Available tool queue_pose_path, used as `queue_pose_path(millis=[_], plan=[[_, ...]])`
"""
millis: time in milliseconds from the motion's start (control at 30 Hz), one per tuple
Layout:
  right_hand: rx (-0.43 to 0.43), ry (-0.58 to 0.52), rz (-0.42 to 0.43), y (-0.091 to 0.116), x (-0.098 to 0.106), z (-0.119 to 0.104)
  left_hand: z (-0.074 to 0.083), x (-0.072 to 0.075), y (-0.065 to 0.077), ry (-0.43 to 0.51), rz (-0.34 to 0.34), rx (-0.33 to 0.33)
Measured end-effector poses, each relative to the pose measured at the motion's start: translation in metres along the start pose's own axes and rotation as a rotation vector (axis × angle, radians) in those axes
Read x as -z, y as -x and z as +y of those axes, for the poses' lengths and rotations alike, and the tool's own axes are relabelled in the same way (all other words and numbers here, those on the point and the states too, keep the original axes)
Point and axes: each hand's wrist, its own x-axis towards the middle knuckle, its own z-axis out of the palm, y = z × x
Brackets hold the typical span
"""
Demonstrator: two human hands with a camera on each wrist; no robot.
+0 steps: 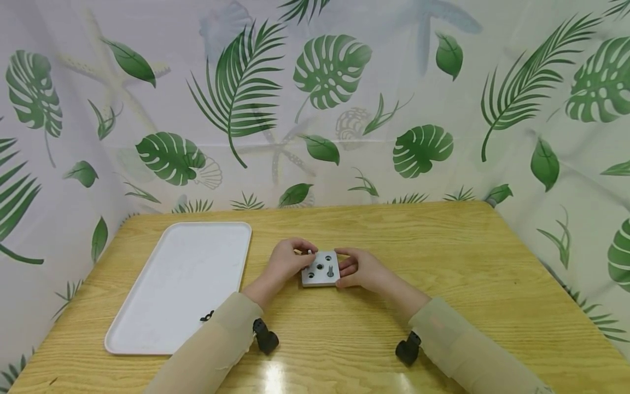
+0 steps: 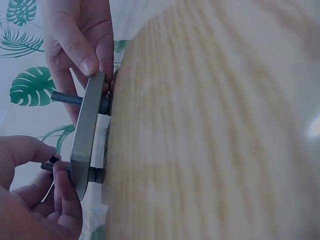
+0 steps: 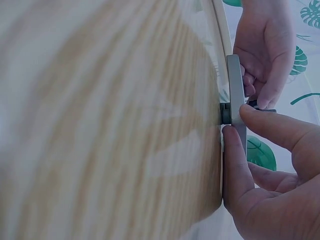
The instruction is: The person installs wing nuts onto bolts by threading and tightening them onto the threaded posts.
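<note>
A square silver metal plate [image 1: 320,278] with several holes stands just above the table, raised on the heads of two bolts. One bolt [image 2: 67,98] sticks up through it with its thread bare. At the other bolt, near the plate's far left corner, my left hand [image 1: 287,258] pinches a small black wing nut [image 2: 53,159] at the threaded end; the fingers mostly cover it. My right hand [image 1: 361,268] grips the plate's right edge between thumb and fingers. In the right wrist view, a fingertip lies under the plate beside a bolt head [image 3: 225,113].
A white tray [image 1: 192,273] lies on the wooden table [image 1: 418,241] to the left. Another black wing nut [image 1: 207,316] rests on it near my left sleeve. A leaf-patterned cloth [image 1: 315,109] hangs behind the table and at its sides.
</note>
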Motion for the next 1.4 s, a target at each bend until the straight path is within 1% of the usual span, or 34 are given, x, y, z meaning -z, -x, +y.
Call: queue_pose_path(millis=[200,600,1033,1133,1300,1400], plan=[[-0.008,-0.005,0.002,-0.0004,0.0004,-0.0009,-0.0009,0.0015,0.0004,0.027,0.006,-0.006],[0.002,0.003,-0.002,0.0007,0.0002,-0.002,-0.001,0.0037,0.0013,0.063,0.039,0.035],[0.008,0.016,-0.005,0.0012,0.0007,-0.0029,-0.0025,0.0024,-0.0003,0.164,0.019,0.028],[0.004,0.019,-0.004,0.002,0.0003,-0.0038,-0.0022,0.0019,0.0003,0.138,0.01,0.022],[0.002,0.035,0.002,0.0024,-0.0002,-0.0043,-0.0018,0.0008,-0.0004,0.032,0.01,-0.004],[0.003,0.033,-0.001,0.0025,0.0,-0.0042,-0.0021,-0.0003,-0.0013,0.006,0.015,-0.016]])
